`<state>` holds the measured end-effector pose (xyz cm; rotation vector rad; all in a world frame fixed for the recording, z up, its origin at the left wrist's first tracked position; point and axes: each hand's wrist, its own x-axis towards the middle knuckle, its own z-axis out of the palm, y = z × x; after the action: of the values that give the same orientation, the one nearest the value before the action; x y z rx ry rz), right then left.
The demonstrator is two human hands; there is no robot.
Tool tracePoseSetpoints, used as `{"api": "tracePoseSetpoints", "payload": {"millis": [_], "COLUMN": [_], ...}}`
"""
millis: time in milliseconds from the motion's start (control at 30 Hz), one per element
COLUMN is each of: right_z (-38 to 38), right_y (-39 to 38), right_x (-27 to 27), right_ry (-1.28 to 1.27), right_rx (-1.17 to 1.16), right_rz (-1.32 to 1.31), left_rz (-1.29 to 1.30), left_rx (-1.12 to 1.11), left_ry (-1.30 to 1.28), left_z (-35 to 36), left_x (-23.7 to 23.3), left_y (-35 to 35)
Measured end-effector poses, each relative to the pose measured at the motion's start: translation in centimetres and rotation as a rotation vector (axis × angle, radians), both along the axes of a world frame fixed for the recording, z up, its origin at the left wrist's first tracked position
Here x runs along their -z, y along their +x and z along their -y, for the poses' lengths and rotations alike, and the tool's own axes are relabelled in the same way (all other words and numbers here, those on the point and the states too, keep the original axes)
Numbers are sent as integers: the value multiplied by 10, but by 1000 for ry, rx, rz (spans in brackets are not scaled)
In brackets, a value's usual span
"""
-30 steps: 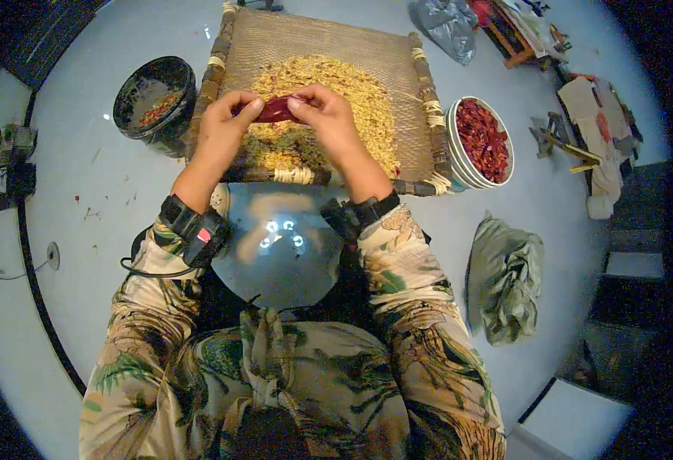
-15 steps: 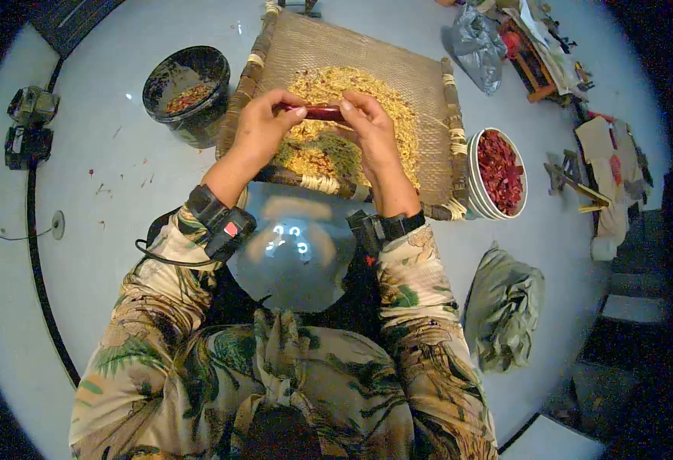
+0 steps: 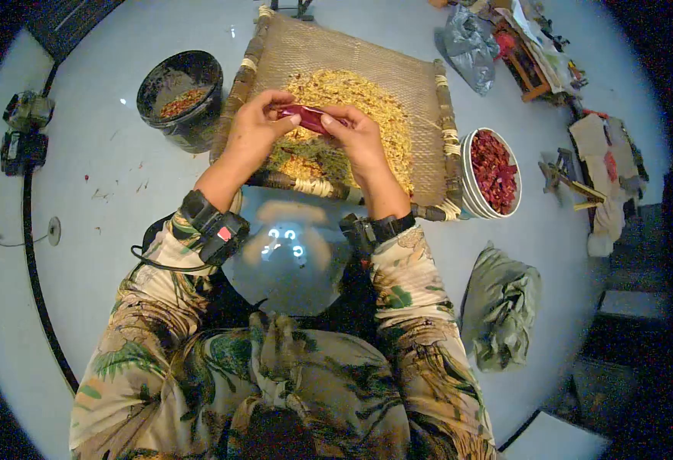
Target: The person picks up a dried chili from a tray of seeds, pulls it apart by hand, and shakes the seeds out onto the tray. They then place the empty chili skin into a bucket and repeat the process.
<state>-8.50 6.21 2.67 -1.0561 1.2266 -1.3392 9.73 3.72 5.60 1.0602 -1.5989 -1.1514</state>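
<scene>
A dark red dried chili pepper (image 3: 311, 119) is held level between my two hands, above a woven mesh rack (image 3: 306, 46). My left hand (image 3: 254, 134) pinches its left end with thumb and fingers. At the other end, my right hand (image 3: 361, 144) grips it the same way, thumb on top. The chili looks pressed open, with a pale line along its upper edge. Beneath the hands lies a spread of yellow seeds (image 3: 379, 103). A heap of green stems (image 3: 321, 157) sits at its near side.
To the right stands a white bucket (image 3: 468, 170) of red chili pieces; at left, a black bucket (image 3: 192, 136) holds reddish-yellow bits. A glossy grey rounded surface (image 3: 283, 268) is before my lap. A green-grey sack (image 3: 501, 310) and a grey plastic bag (image 3: 471, 50) lie on the floor.
The chili has gone from a narrow roll to a wider, flattened shape. My hands have drawn slightly closer together on it, and the view has shifted a little.
</scene>
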Motion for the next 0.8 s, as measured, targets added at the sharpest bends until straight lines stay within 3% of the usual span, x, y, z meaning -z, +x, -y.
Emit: {"api": "tracePoseSetpoints", "payload": {"millis": [200, 400, 800], "right_z": [-2, -5, -4], "right_y": [2, 4, 3], "right_x": [-4, -10, -7], "right_ry": [-101, -26, -74], "right_rx": [-72, -91, 21], "right_rz": [35, 65, -98], "left_rz": [-18, -133, -169], "left_rx": [45, 60, 55], "left_ry": [50, 106, 146], "left_z": [3, 1, 5], "left_x": [6, 0, 9], "left_y": [1, 0, 0]}}
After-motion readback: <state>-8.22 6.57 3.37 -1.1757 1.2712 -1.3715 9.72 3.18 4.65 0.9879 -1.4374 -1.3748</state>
